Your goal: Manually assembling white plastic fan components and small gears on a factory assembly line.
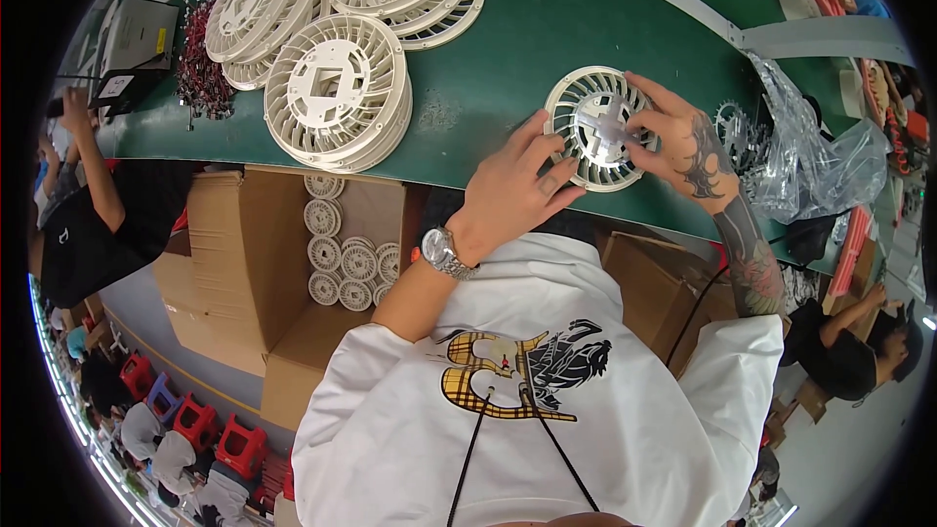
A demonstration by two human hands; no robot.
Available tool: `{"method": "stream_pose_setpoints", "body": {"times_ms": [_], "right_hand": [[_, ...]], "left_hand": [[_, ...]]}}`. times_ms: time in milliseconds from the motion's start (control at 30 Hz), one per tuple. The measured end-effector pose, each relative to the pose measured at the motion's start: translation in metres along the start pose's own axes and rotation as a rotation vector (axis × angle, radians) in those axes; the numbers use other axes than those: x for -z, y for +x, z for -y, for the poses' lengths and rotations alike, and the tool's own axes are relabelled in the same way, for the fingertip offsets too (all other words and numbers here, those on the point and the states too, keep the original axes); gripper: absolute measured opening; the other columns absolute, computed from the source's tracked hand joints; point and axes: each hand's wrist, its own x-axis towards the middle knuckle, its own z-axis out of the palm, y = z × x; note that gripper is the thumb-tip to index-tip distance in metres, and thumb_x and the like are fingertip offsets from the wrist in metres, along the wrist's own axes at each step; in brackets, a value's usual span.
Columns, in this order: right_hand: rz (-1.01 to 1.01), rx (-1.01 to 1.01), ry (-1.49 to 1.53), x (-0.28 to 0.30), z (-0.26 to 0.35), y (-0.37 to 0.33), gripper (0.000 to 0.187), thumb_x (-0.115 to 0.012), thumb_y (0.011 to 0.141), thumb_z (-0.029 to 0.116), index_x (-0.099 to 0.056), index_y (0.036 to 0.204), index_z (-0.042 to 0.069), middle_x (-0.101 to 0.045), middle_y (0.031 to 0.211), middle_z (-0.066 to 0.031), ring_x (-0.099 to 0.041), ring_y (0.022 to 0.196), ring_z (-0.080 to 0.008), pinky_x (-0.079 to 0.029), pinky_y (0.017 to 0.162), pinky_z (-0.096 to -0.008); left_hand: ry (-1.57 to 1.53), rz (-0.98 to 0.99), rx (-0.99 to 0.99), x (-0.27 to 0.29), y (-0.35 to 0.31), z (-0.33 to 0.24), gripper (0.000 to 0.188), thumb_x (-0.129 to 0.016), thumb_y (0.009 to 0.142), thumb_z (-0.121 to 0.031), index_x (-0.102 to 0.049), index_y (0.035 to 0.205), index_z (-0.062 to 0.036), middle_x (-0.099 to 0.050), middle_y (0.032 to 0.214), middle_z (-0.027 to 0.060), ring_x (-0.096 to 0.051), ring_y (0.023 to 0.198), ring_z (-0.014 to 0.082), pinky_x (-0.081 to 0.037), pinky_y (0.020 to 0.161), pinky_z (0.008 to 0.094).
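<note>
A round cream slotted cover [588, 77], like a fan grille, lies on the green table in front of me. At its middle sits a greyish, see-through cross-shaped piece [601, 127]. My left hand [522, 174] holds the cover's left and near rim, its fingers bent around the edge. From the right, my right hand [680, 141] pinches the arm of the cross-shaped piece between thumb and a finger, with another finger stretched to the far rim. Whether the piece is fixed to the cover or only rests on it, I cannot tell.
Stacked cream covers [337, 88] stand at the far left, beside a heap of red and black wires [203, 63] and a dark box [137, 37]. Clear plastic bags [815, 161] and metal parts [739, 137] lie right. Below, a cardboard box [268, 263] holds several round parts. Other people work on both sides.
</note>
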Motion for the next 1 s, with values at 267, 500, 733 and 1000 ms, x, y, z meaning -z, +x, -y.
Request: {"method": "stream_pose_setpoints", "body": {"times_ms": [267, 500, 733, 1000], "right_hand": [[-0.048, 0.066, -0.098, -0.006, -0.002, 0.001, 0.02, -0.08, 0.073, 0.008, -0.069, 0.089, 0.001, -0.059, 0.145, -0.0165, -0.069, 0.099, -0.0307, -0.057, 0.085, -0.0384], [-0.042, 0.005, -0.013, -0.007, 0.002, -0.002, 0.024, -0.081, 0.074, 0.01, -0.069, 0.094, 0.002, -0.057, 0.147, -0.0175, -0.066, 0.112, -0.0355, -0.056, 0.094, -0.0401], [-0.164, -0.059, 0.04, -0.018, 0.022, -0.009, 0.06, -0.082, 0.079, 0.023, -0.058, 0.131, 0.004, -0.039, 0.16, -0.0208, -0.046, 0.14, -0.0433, -0.044, 0.111, -0.0484], [-0.014, 0.028, -0.328, -0.044, 0.022, 0.004, 0.087, -0.069, 0.09, 0.036, -0.029, 0.159, 0.002, -0.027, 0.166, -0.0222, -0.024, 0.153, -0.0429, -0.019, 0.124, -0.0579]], "left_hand": [[0.003, -0.027, -0.018, 0.0, 0.002, 0.0, 0.036, -0.086, 0.079, -0.03, -0.067, 0.103, -0.0112, -0.059, 0.115, 0.0066, -0.056, 0.128, 0.0395, -0.062, 0.074, 0.0387], [0.016, -0.035, 0.012, 0.0, 0.0, -0.002, 0.033, -0.087, 0.077, -0.029, -0.069, 0.099, -0.0131, -0.061, 0.113, 0.0047, -0.058, 0.126, 0.0372, -0.062, 0.076, 0.0378], [0.051, -0.073, 0.043, -0.001, 0.0, -0.005, 0.031, -0.089, 0.073, -0.031, -0.074, 0.096, -0.0179, -0.064, 0.109, 0.0003, -0.062, 0.125, 0.0321, -0.062, 0.078, 0.0357], [0.049, -0.056, 0.038, 0.0, 0.001, -0.002, 0.033, -0.09, 0.072, -0.032, -0.074, 0.097, -0.0183, -0.064, 0.11, 0.0001, -0.063, 0.123, 0.0321, -0.062, 0.079, 0.0357]]}}
